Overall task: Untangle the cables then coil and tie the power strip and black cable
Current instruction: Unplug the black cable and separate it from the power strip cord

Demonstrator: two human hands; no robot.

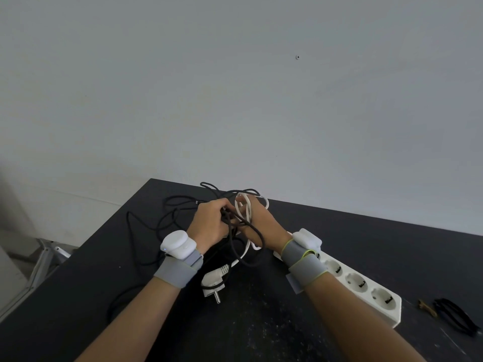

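Note:
A white power strip (366, 286) lies on the black table (339, 231) under my right forearm. Its white cord (247, 207) loops up between my hands, and its white plug (215, 282) rests on the table below them. A black cable (167, 218) is tangled with the white cord and spreads in loose loops to the left. My left hand (210, 223) grips a bunch of black cable strands. My right hand (261, 223) holds the loops of white cord, with black cable draped over its wrist.
Black cable ties (456, 316) and a small brown object (427, 307) lie at the table's right edge. The table's left edge drops off to a floor with a metal frame (49, 257). A plain wall stands behind the table.

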